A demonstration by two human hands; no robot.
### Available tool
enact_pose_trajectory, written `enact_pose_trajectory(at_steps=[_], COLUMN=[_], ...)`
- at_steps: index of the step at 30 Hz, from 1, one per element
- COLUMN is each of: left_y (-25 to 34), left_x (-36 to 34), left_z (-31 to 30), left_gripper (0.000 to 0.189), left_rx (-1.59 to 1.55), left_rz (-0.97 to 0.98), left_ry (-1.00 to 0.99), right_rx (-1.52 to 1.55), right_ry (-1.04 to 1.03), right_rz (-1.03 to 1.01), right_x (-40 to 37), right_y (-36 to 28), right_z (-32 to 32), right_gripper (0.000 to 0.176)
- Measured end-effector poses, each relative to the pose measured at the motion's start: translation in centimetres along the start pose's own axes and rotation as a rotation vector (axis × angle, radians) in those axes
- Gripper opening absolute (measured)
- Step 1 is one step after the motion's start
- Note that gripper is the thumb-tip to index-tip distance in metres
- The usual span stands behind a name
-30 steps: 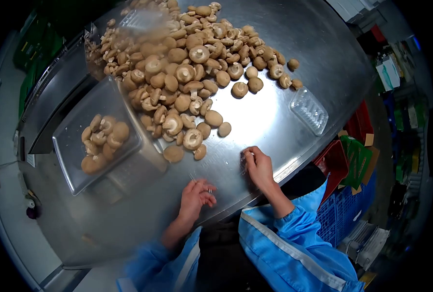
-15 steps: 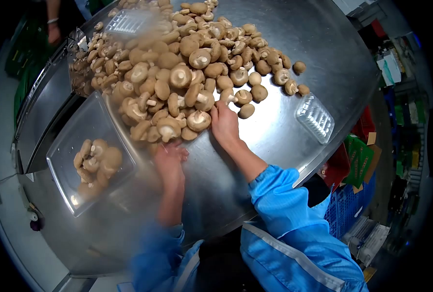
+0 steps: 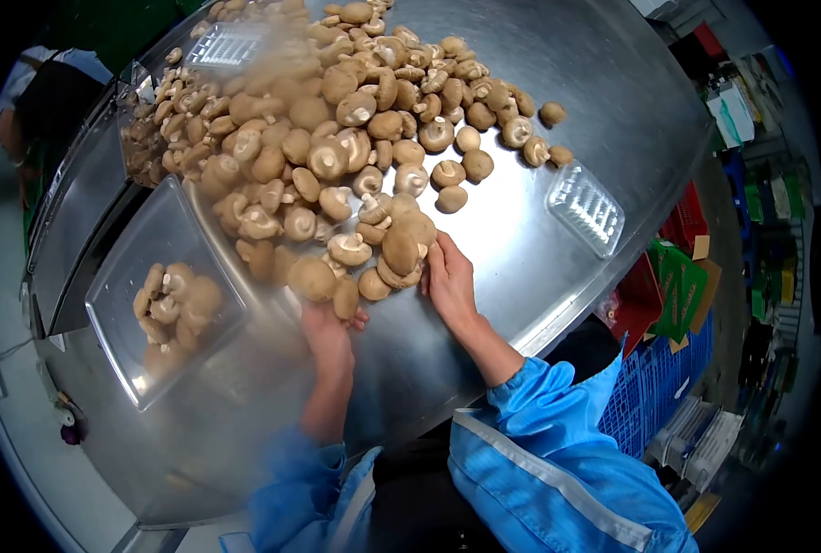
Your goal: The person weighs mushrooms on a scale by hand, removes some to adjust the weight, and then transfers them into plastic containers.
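A large heap of brown shiitake mushrooms [image 3: 328, 158] lies on the metal table. At the heap's near edge, my right hand [image 3: 451, 284] has its fingers curled against a cluster of mushrooms [image 3: 401, 249], with the fingertips partly hidden behind them. My left hand [image 3: 328, 337], slightly blurred, is closed around the near side of a few mushrooms [image 3: 345, 299]; its fingers show partly beneath them. To the left, a clear tray [image 3: 115, 309] holds several mushrooms [image 3: 182, 309].
An empty clear ribbed punnet [image 3: 587, 210] lies on the table [image 3: 521, 267] at the right, and another punnet [image 3: 226, 46] rests on the heap's far left. Crates and a green box [image 3: 679, 293] stand beyond the right edge. Another person [image 3: 55, 92] is at far left.
Mushrooms at the near edge have come away from the heap toward me, between my hands. My right hand has moved nearer and slightly right; my left hand has moved slightly nearer.
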State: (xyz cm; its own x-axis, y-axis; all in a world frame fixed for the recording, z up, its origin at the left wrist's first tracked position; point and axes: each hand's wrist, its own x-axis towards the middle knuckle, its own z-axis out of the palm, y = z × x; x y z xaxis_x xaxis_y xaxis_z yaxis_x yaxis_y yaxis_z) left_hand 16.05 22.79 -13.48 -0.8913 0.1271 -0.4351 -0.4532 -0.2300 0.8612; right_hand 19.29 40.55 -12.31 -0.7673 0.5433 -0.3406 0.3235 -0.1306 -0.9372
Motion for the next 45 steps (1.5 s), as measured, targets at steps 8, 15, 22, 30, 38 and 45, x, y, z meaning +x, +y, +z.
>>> enact_pose_trajectory(at_steps=[8, 15, 22, 30, 38, 45], left_y=[-1.4, -1.1, -0.6, 4.8, 2.9, 4.1], left_x=[-5.5, -8.4, -9.8, -10.5, -7.7, -8.8], left_z=[-3.1, -6.6, -9.4, -5.8, -2.5, -2.1], left_gripper=[0.022, 0.032, 0.032, 0.046, 0.044, 0.041], left_rx=[0.265, 0.578, 0.868, 1.16, 1.236, 0.867], left_rz=[-0.187, -0.153, -0.005, 0.707, 0.674, 0.469], left_ry=[-0.034, -0.13, -0.119, -0.11, -0.348, -0.35], right_rx=[-0.132, -0.306, -0.675, -0.697, -0.676, -0.746], right_ry=[-0.046, -0.187, -0.247, -0.081, -0.273, -0.411], right_rz=[0.094, 0.117, -0.081, -0.274, -0.42, -0.397], right_x=[-7.9, -12.2, -13.1, -15.1, -14.3, -15.2], right_y=[2.8, 3.9, 3.2, -0.8, -1.1, -1.2], right_z=[-4.6, -6.8, -7.9, -7.3, -7.1, -6.1], right_gripper=[0.035, 0.037, 0.042, 0.045, 0.052, 0.055])
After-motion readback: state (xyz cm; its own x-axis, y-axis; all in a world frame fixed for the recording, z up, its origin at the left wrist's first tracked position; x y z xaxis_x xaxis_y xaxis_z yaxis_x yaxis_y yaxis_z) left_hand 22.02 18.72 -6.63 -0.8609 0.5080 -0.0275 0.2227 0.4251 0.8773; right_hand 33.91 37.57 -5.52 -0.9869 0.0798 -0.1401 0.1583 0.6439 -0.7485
